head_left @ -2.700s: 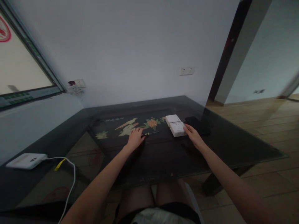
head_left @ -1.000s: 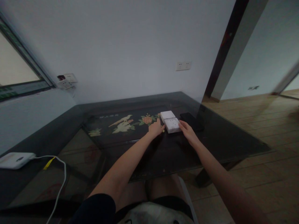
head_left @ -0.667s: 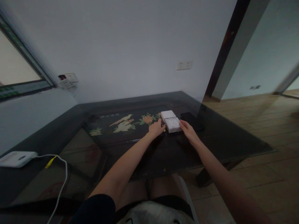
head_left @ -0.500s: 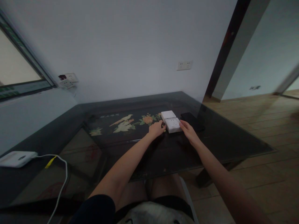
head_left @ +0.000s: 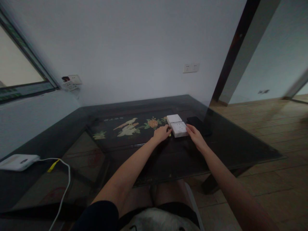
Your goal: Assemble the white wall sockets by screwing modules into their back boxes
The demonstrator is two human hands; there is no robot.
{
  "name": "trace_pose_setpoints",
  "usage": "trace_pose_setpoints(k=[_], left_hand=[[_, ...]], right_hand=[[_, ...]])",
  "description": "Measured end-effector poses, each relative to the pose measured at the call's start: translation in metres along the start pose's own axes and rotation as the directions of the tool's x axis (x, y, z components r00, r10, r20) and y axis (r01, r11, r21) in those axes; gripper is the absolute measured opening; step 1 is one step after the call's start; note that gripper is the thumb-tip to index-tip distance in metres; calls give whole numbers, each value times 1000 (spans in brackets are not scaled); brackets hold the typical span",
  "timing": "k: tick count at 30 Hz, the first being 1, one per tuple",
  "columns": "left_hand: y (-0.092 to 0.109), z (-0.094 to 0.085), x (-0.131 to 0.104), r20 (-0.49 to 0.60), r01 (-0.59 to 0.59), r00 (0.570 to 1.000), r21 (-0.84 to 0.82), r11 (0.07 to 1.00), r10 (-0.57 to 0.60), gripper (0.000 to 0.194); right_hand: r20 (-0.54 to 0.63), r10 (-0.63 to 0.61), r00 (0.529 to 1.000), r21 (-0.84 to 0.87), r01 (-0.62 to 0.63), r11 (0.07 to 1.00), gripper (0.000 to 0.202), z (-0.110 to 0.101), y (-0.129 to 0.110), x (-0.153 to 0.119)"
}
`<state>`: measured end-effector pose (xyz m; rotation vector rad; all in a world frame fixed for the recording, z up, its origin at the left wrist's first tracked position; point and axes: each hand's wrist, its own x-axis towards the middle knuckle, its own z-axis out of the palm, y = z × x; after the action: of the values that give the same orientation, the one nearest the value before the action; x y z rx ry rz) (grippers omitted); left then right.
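Two square white pieces sit end to end on the dark table (head_left: 149, 166). The nearer one is a wall socket (head_left: 179, 127) with its holes facing up; the farther is a plain white wall plate or box (head_left: 174, 118). My left hand (head_left: 162, 133) is at the socket's left edge, fingers curled in a pinch. A small yellowish bit (head_left: 169, 135) shows by its fingertips, too small to name. Against the socket's right side, my right hand (head_left: 194, 134) grips the edge, thumb and fingers close together.
A black flat object (head_left: 198, 125) lies right of the socket. Bird and flower pictures (head_left: 130, 127) decorate the tabletop. At the left, a white device (head_left: 19, 162) trails a white cable (head_left: 68, 179) with a yellow tag. Outlets (head_left: 191, 68) are on the wall behind.
The whole view has shifted very slightly. Both hands keep their places on either side of the socket, with no clear movement of it.
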<state>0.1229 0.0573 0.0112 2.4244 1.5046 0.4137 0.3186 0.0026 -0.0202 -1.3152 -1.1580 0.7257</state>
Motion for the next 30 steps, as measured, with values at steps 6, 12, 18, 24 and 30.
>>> trace_pose_setpoints(k=[6, 12, 18, 24, 30], left_hand=[[-12, -10, -11, -75, 11, 997, -79, 997, -17, 40], [-46, -24, -41, -124, 57, 977, -633, 772, -173, 31], [-64, -22, -61, -117, -208, 876, -967, -148, -469, 26], [-68, -11, -61, -47, -257, 836, -914, -315, -547, 30], [-64, 0, -63, -85, -165, 886, -977, -138, -456, 42]], right_hand=[[-108, -126, 986, -157, 108, 982, 56, -7, -11, -5], [-16, -373, 928, -50, 372, 927, 44, 55, -76, -31], [247, -284, 927, 152, 252, 956, 53, 191, -86, -43], [220, -197, 956, 258, 138, 956, 64, 230, -48, -54], [287, -201, 937, 237, 134, 962, 70, 209, -41, -59]])
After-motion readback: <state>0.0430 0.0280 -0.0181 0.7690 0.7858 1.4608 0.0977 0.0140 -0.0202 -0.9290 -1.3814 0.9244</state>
